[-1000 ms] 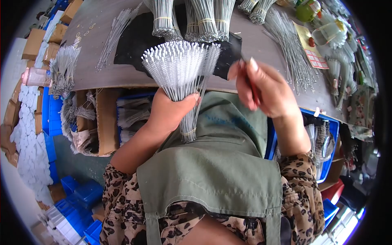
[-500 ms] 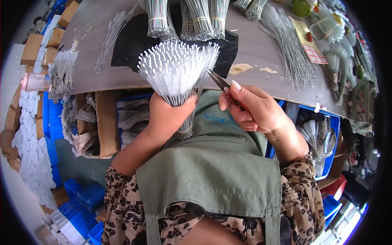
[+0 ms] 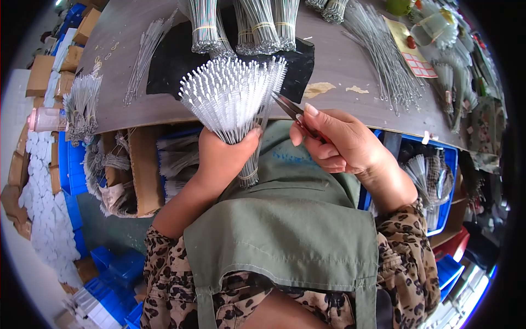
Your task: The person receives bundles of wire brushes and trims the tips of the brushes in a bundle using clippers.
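My left hand is wrapped round a bundle of thin wire brushes, their white bristle heads fanned upward. A yellowish band circles the wire ends below my fist. To the right, my right hand is closed on a pair of scissors with dark pointed blades; its handles are mostly hidden by my fingers. The blade tips point left, at the right edge of the brush heads; whether they touch a brush I cannot tell.
On the table behind are banded wire bundles over a black sheet. Loose wire brushes lie at the right beside a yellow card. Below the edge stand a cardboard box and a blue bin.
The brush bundle and the scissors have shifted slightly left in view, along with the table items. Both hands keep their hold.
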Demonstrator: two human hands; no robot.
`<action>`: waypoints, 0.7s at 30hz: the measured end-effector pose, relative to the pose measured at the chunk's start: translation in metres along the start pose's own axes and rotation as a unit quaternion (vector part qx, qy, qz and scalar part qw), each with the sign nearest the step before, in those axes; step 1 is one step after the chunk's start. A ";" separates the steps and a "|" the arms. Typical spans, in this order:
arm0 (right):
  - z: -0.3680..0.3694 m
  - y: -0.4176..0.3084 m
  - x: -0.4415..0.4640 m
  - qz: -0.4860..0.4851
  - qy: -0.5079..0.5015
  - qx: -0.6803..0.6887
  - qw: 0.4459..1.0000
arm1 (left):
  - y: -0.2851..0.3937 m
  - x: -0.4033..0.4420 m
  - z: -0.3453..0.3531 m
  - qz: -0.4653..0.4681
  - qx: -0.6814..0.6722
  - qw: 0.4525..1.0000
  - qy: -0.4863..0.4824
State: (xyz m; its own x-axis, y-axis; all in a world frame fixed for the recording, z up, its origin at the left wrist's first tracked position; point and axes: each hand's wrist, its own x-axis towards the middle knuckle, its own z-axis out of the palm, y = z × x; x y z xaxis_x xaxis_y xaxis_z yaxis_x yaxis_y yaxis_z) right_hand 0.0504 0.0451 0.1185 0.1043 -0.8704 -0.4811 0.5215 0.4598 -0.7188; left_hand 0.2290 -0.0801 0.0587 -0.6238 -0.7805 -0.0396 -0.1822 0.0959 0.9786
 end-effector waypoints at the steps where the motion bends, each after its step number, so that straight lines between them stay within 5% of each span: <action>1: -0.001 -0.001 0.000 0.004 -0.003 0.001 1.000 | -0.001 0.000 0.000 0.004 0.002 1.000 0.001; 13: 0.002 0.001 0.002 -0.004 0.023 -0.008 1.000 | -0.002 -0.001 0.000 0.017 0.012 0.999 -0.034; 21: 0.002 0.000 0.004 -0.056 0.044 -0.163 0.984 | -0.001 -0.002 0.000 -0.035 -0.037 0.999 -0.017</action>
State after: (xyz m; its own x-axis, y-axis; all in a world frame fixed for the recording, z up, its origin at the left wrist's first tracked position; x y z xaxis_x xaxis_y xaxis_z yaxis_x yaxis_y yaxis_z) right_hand 0.0524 0.0411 0.1181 -0.0191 -0.9069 -0.4210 0.2254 0.4063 -0.8855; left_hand 0.2298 -0.0786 0.0579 -0.6376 -0.7619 -0.1137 -0.1709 -0.0041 0.9853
